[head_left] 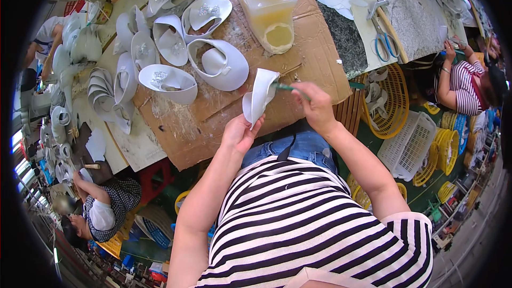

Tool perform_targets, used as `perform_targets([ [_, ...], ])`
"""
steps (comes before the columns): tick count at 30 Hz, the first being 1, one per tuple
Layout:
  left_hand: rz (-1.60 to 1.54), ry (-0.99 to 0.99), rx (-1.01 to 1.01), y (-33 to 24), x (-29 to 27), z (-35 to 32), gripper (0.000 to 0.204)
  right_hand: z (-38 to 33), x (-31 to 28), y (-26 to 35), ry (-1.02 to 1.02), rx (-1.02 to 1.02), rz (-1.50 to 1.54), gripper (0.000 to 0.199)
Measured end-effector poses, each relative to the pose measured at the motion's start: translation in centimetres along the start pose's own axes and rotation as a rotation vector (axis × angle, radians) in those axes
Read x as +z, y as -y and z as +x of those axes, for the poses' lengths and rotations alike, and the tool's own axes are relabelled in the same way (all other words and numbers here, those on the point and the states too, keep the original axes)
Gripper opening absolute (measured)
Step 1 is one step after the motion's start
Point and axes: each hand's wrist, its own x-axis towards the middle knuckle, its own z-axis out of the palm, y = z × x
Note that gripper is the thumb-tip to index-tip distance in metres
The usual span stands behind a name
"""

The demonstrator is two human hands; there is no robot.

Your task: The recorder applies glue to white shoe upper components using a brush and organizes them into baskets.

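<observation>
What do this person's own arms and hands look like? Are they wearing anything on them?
The left hand and right hand are ungloved, and no watch or bracelet shows on either wrist. Both forearms are bare. The right sleeve is short, with black and white stripes matching the shirt. The left sleeve is out of view.

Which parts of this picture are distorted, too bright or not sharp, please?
In the head view, fisheye distortion bends the surroundings near the rim; bright patches at the far left look washed out; the green-handled tool seems slightly blurred, while the white shoe upper appears fairly clear.
</observation>
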Motion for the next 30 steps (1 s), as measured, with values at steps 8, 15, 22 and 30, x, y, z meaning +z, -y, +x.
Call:
perform_targets([
  [8,-0.016,0.029,0.085,1.0,0.8,-0.4,0.024,2.3,-2.5,-0.7,0.218,0.5,0.334,0.023],
  [15,0.197,0.138,0.67,-4.4,-4.5,-11.1,0.039,3.4,-7.8,-2.0,-0.136,0.411,0.318,0.026],
  [22,0.415,-0.708,1.258,-11.2,-23.9,-18.0,0.033,5.6,-2.1,3.9,-0.042,0.299,0.342,0.027],
  [30,1.067,-1.422,1.377,-17.2,-34.7,-19.8,0.037,5.7,3.3,8.4,-0.026,0.286,0.28,0.028],
])
